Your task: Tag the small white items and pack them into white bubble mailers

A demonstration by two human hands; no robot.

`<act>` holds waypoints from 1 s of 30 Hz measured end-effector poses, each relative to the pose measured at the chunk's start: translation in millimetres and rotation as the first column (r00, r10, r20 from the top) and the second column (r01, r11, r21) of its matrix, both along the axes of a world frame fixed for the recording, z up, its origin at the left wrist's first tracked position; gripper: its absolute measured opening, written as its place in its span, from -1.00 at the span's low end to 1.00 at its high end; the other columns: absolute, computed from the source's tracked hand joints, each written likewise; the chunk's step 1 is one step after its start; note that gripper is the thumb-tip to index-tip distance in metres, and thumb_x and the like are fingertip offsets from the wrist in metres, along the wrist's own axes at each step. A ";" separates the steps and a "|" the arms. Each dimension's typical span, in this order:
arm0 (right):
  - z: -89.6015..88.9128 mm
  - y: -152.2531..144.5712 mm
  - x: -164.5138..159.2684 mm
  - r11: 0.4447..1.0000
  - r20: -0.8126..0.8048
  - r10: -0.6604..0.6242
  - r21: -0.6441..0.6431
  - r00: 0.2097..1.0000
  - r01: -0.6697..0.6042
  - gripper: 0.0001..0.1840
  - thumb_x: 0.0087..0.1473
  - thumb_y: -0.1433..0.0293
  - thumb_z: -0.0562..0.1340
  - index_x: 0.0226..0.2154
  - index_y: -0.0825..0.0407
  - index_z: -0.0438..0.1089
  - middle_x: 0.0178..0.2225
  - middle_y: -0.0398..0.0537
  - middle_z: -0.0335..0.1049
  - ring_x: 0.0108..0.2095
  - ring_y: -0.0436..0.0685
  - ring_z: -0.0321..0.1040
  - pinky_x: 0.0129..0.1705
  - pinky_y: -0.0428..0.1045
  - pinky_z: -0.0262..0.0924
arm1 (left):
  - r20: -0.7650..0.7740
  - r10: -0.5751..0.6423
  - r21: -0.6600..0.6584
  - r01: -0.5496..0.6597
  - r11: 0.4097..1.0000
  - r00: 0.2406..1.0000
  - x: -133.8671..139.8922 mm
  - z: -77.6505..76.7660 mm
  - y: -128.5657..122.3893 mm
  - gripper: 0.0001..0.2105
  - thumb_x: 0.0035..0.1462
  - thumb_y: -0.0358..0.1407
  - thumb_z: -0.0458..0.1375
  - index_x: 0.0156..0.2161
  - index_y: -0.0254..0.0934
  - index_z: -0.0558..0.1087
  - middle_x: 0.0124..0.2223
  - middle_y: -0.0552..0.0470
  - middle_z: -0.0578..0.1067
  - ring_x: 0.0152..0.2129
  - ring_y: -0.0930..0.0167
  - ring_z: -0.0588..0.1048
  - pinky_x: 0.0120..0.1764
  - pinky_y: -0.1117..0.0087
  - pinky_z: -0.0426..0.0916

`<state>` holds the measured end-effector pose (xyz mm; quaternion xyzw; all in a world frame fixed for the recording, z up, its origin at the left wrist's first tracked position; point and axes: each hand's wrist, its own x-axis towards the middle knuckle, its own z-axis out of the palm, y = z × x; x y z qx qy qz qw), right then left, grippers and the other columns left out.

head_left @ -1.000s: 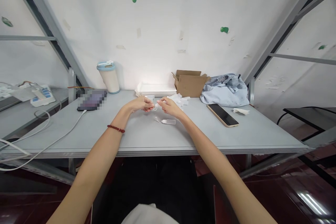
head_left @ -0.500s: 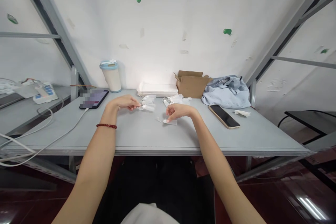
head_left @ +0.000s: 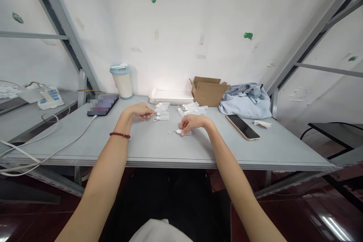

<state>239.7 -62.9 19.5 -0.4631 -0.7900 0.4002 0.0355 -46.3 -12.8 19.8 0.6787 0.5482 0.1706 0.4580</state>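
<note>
My left hand (head_left: 142, 111) is closed, its fingertips pinched at the loop end of a small row of white, flat tube-like pieces (head_left: 162, 117). These pieces lie side by side, each with a thin white cord at its left end. My right hand (head_left: 193, 122) pinches a single piece of the same kind (head_left: 179, 131) against the table, nearer to me; its cord points left and the fingers partly cover its body. Behind the right hand lies a second loose bunch of white pieces (head_left: 195, 109). Fine details of the pieces are too small to tell.
Along the wall stand a lidded cup (head_left: 121, 82), a flat white stack (head_left: 172, 97), an open cardboard box (head_left: 208, 93) and a bluish cloth (head_left: 245, 103). A charging phone (head_left: 102, 105) lies left, another phone (head_left: 242, 127) and a crumpled tissue (head_left: 262, 124) right. A white cable (head_left: 68, 150) crosses the left edge.
My left hand has shifted slightly at the row, and its nearest piece now lies straighter beside the others. My right fingers have closed further over the single piece. The view has moved a little.
</note>
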 end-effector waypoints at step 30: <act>-5.7 3.6 -9.2 0.788 -0.429 -0.277 0.410 0.859 0.459 -0.86 -0.12 0.31 0.22 -0.46 0.04 0.35 -0.44 -0.14 0.40 -0.40 0.03 0.27 -0.32 -0.06 0.11 | 0.433 0.031 0.187 -0.123 0.975 0.901 75.5 -11.7 -16.7 -0.78 -0.05 -0.19 0.29 -0.43 -0.35 0.51 -0.53 0.05 0.43 -0.63 0.53 0.33 -0.51 0.47 0.25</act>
